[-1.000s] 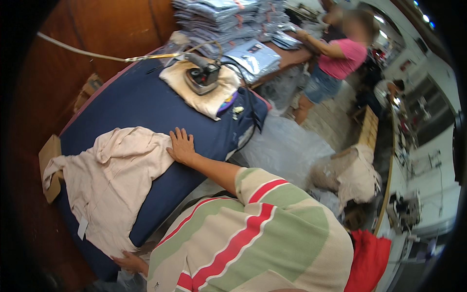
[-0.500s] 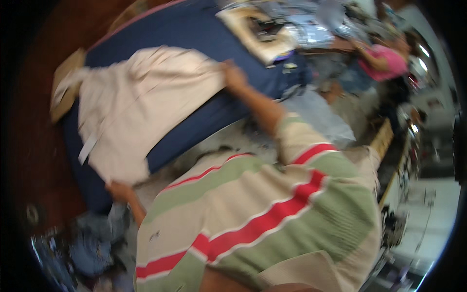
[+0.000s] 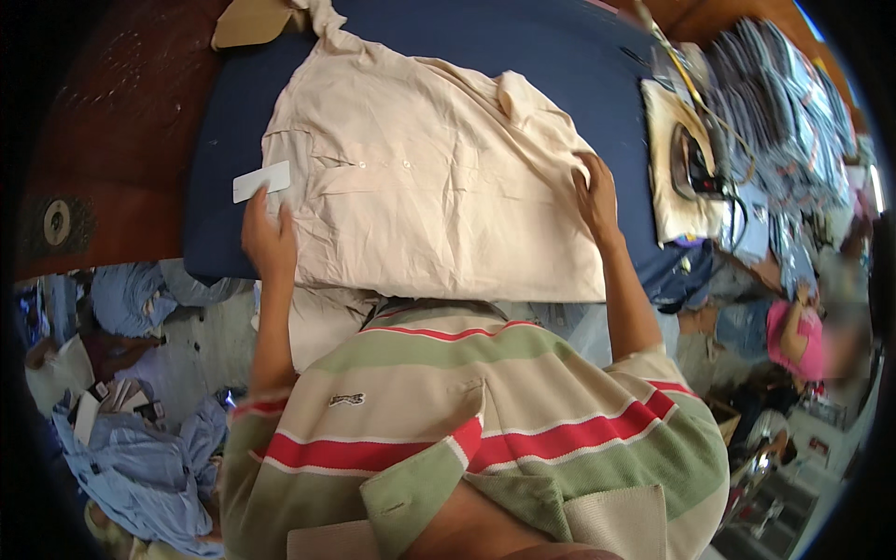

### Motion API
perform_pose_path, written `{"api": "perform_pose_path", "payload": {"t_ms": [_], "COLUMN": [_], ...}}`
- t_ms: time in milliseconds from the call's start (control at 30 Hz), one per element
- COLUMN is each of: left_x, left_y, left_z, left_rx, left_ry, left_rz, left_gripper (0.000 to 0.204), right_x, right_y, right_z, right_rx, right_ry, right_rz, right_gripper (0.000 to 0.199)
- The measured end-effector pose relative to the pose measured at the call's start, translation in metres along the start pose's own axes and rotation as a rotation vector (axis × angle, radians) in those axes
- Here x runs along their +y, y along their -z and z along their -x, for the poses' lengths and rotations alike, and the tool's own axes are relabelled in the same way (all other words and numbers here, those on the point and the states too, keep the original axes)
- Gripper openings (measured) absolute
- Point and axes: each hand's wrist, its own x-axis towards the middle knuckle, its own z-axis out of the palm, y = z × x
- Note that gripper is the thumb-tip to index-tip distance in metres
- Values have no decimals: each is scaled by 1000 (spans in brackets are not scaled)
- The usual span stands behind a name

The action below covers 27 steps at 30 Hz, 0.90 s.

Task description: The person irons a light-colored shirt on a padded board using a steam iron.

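A cream button-up shirt (image 3: 429,177) lies spread, front up, on a dark blue padded ironing table (image 3: 523,47). My left hand (image 3: 266,238) rests on the shirt's collar end, fingers at a small white card (image 3: 261,181) lying there. My right hand (image 3: 595,194) presses flat on the shirt's right edge near a sleeve. Neither hand grips anything that I can see.
An iron (image 3: 695,163) sits on a scorched cream pad (image 3: 665,196) at the table's right. Behind it stands a stack of folded blue shirts (image 3: 779,103). Loose blue garments (image 3: 140,457) lie on the floor at lower left. A person in a pink top (image 3: 793,327) works at the right.
The view has swung down and over the table. The shirt, crumpled before, now lies spread flat. My left hand came up from the table's edge onto the collar end.
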Motion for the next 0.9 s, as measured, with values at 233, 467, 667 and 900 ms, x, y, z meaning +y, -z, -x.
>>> {"api": "perform_pose_path", "payload": {"t_ms": [233,467,667,900], "left_x": [55,66,77,40], "left_y": [-138,-174,-177,-188], "left_z": [-195,-250,-272,-295], "left_rx": [-329,-763,-899,-546], "left_ry": [-366,-443,-463,-644], "left_rz": [-228,-539,-599,-803], "left_gripper": [53,64,42,43], "right_x": [31,179,139,130], "right_y": [-67,-33,-59,-49], "right_z": [-148,-216,-219,-248], "right_rx": [-431,138,138,-77], "right_ry": [469,-377,-167,-255], "right_rz": [-50,-447,155,42], "right_gripper": [32,27,35,44]}}
